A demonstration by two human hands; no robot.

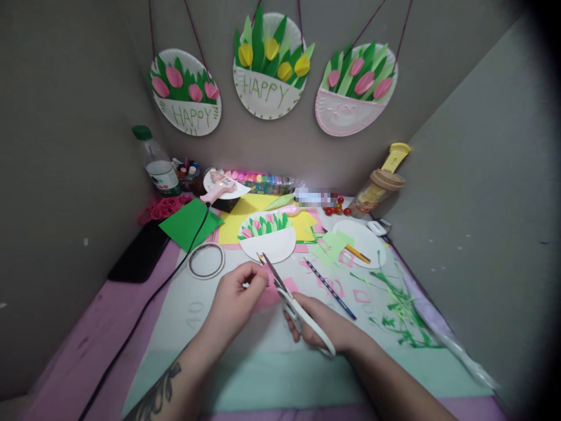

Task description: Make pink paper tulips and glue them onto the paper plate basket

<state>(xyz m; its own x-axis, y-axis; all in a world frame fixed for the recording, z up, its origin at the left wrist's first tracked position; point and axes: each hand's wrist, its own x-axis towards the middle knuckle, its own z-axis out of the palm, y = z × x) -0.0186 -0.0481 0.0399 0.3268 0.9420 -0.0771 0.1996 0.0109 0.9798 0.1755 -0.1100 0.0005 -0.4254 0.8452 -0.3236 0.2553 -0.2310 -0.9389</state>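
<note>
My left hand [240, 292] pinches a small piece of pink paper [268, 276] between thumb and fingers. In my right hand [315, 321] is a pair of white-handled scissors [301, 313], its blades pointing up and left beside the pink piece. Whether the blades touch the paper, I cannot tell. Under the hands lies more pink paper [265, 298]. Just beyond sits a white paper plate [268, 244] with pink tulips and green leaves above its plain lower half. A dark blue patterned pencil [331, 289] rests to the right of the scissors.
Green paper scraps [401, 310] litter the right side. A tape roll [205, 261], a green sheet [191, 225], a phone [139, 251] and a corded pink glue gun [218, 190] are at left. A bottle [160, 166] and a lidded cup [377, 190] stand behind. Decorated plates [272, 93] hang above.
</note>
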